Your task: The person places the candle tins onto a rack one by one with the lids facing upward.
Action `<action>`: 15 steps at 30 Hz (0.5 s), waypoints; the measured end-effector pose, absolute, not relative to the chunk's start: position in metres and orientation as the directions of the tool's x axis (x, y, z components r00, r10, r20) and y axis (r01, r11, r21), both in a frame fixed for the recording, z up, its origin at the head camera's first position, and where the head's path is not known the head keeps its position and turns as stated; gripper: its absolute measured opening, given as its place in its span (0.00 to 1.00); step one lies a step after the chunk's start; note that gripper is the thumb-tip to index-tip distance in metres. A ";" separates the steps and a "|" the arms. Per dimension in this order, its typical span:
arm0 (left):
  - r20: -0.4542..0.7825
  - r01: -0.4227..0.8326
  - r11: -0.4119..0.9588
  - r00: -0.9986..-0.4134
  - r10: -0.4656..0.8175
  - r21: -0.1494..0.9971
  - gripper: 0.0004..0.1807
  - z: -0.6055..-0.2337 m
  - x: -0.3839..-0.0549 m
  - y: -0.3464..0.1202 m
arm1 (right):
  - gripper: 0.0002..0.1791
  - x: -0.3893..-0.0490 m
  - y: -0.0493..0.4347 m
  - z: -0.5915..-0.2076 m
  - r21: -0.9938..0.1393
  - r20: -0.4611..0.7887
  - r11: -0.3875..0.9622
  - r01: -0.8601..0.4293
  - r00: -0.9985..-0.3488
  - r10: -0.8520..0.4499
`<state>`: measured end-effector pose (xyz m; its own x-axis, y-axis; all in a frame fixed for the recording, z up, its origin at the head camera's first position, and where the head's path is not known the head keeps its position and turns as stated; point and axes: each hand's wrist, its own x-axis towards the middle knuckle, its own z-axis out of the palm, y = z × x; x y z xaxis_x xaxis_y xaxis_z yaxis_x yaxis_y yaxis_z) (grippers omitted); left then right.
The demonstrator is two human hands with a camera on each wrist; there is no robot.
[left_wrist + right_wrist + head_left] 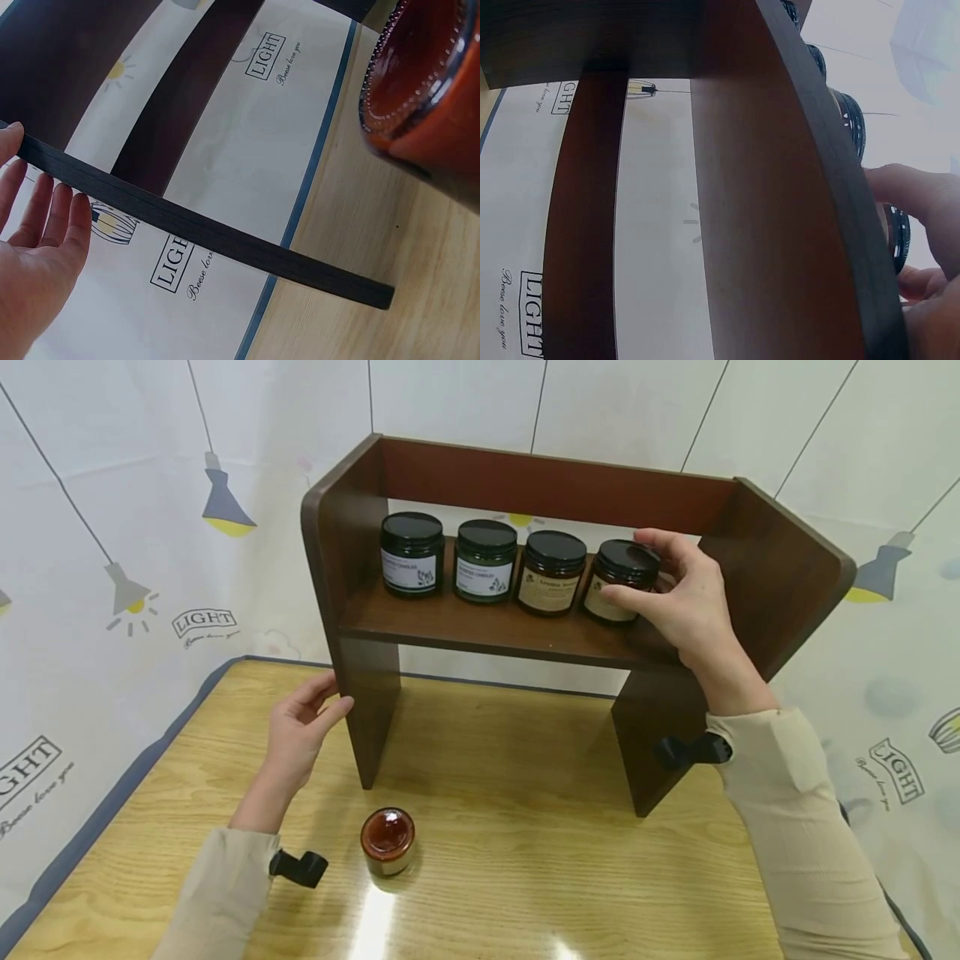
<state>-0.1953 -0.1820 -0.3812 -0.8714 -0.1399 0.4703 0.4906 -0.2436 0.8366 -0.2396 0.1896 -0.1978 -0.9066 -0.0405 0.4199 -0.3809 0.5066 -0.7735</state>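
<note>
A dark brown wooden shelf (pixel 480 639) carries a row of candle jars with black lids. My right hand (pixel 693 597) grips the rightmost one, an amber candle jar (pixel 609 606) with a tan label, thumb in front and fingers behind. The board hides much of that grip from the right wrist view, where the hand (pixel 934 217) shows at the right edge. At the shelf's left side panel (pixel 365 710), my left hand (pixel 294 735) holds the front edge between thumb and fingers. The left wrist view shows this panel edge (pixel 210 229) running past the fingers (pixel 37 210).
Left of the gripped jar stand another amber jar (pixel 551 589) and two green jars with white labels, one of them a green jar (pixel 483 578) in the middle. Another amber jar (pixel 387 843) sits upside down on the wooden table (pixel 525 877). A printed curtain (pixel 150 677) surrounds the table.
</note>
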 end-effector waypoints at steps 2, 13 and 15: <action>0.473 0.493 -0.245 -0.870 -0.140 0.834 0.23 -0.382 -0.195 -0.182 | 0.35 -0.237 0.189 -0.198 -0.773 0.436 0.496 -0.395 -0.899 -0.037; 0.473 0.492 -0.242 -0.870 -0.138 0.836 0.22 -0.382 -0.195 -0.182 | 0.37 -0.211 0.191 -0.204 -0.794 0.498 0.420 -0.440 -0.867 0.033; 0.474 0.493 -0.242 -0.870 -0.136 0.836 0.22 -0.381 -0.195 -0.182 | 0.37 -0.205 0.191 -0.206 -0.793 0.510 0.405 -0.455 -0.859 0.033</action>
